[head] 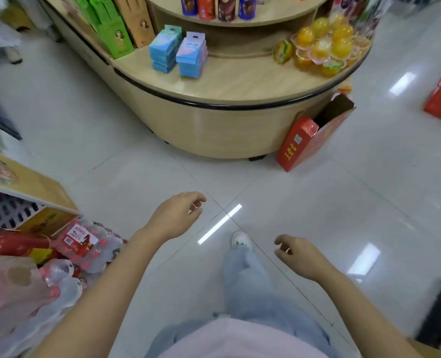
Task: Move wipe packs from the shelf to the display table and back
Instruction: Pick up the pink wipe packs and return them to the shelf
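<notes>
Head-camera footage is aimed down at a glossy white tiled floor (317,202). Two bare forearms are extended over it. The left hand (174,215) is seen with fingers loosely curled and nothing held in it; the right hand (298,255) is likewise loosely curled and empty. Neither hand is touching anything. Farther ahead, a rounded light-wood display table with a black edge strip (240,83) is seen. Two short stacks of wipe packs are set side by side on its lower tier, well apart from both hands: a blue-and-teal stack (164,49) on the left and a blue-and-lilac stack (191,55) just beside it on the right. A heap of yellow-and-orange jelly cups (325,45) is piled toward the table's right end. A red cardboard box (307,140) is leaned against the table's base on the floor.
</notes>
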A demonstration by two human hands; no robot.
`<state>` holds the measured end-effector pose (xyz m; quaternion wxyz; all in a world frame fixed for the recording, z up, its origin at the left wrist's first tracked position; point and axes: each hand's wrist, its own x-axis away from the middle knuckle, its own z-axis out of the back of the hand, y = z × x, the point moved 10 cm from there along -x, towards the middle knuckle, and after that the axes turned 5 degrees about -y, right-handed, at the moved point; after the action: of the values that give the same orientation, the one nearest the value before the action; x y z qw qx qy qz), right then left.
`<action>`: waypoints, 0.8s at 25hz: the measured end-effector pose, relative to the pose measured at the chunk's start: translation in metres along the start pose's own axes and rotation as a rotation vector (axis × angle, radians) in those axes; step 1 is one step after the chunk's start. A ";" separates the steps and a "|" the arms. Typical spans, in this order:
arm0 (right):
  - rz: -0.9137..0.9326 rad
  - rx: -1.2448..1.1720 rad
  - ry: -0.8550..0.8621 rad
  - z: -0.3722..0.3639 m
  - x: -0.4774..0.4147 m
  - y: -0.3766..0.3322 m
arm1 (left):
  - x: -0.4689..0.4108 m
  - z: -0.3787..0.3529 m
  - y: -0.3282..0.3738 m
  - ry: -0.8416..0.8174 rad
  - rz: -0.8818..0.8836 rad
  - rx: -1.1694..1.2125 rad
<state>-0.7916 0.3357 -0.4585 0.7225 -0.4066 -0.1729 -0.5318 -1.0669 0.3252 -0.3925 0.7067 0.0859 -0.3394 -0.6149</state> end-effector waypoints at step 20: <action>0.162 0.421 -0.076 0.203 -0.366 -0.262 | -0.261 0.159 -0.189 -0.220 0.178 -0.110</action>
<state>-1.1294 0.6954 -0.4789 0.8247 -0.2794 -0.2740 -0.4084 -1.3168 0.5708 -0.4718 0.7207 -0.0515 -0.3868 -0.5730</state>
